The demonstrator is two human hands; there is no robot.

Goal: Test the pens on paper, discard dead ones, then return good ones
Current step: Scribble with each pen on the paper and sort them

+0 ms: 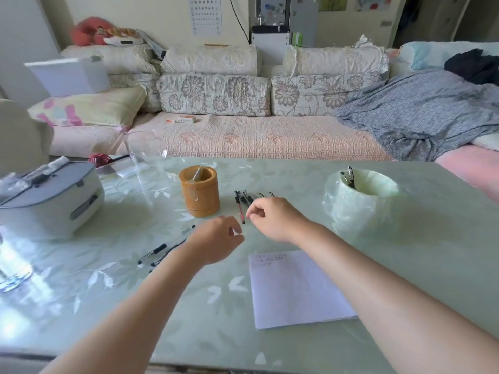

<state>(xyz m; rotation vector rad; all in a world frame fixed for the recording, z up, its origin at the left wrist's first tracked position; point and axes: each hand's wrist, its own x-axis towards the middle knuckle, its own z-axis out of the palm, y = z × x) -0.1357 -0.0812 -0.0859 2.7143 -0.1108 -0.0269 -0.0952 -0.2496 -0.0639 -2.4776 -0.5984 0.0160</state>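
A row of several pens (pixel 244 198) lies on the table (pixel 432 238) between a brown wooden holder (pixel 200 194) and a pale green holder (pixel 361 201) that has two pens (pixel 348 177) in it. My right hand (pixel 275 218) hovers over the near end of that row with curled fingers, its thumb and forefinger close beside a red pen (pixel 240 210). Whether it pinches a pen is hidden. My left hand (pixel 216 241) hangs loosely curled in front of the wooden holder and holds nothing I can see. More pens (pixel 164 248) lie left of it. A sheet of paper (pixel 297 290) with a few scribbles lies near the front.
A grey-and-white case (pixel 51 201) stands at the table's left, with a glass object (pixel 13 271) in front of it. A sofa (pixel 243 136) with cushions and a grey blanket (pixel 421 114) runs along behind the table.
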